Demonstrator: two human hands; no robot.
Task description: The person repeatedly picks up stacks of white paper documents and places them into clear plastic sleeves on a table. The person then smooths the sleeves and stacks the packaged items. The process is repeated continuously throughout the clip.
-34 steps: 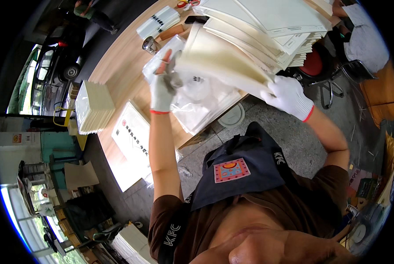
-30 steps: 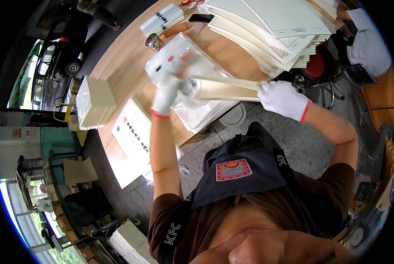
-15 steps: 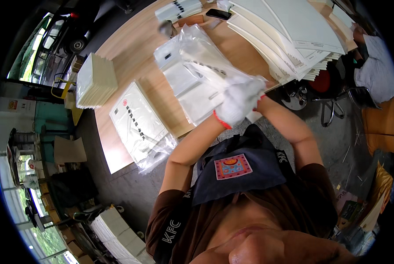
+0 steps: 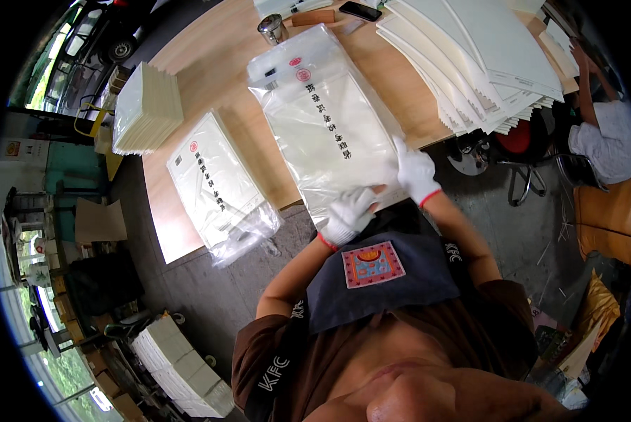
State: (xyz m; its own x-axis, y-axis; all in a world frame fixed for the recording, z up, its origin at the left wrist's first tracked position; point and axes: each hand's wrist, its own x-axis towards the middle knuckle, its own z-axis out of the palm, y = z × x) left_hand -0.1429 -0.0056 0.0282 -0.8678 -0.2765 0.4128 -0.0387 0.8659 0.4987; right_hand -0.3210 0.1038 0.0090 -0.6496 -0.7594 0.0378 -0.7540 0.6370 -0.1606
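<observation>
A clear plastic bag with a cream sheet inside lies flat on the wooden table in front of me. My left hand, in a white glove with a red cuff, grips the bag's near edge at the table's front. My right hand, gloved the same way, presses on the bag's near right corner. Both hands sit close together at the open end of the bag.
A second filled bag lies to the left, overhanging the table edge. A stack of cream sheets stands at far left, a fanned pile of cream boards at right. A metal cup, a phone and a seated person are beyond.
The cream sheet held up in both hands has gone down into the clear bag on the table. Both hands moved to the bag's near edge, close to my body.
</observation>
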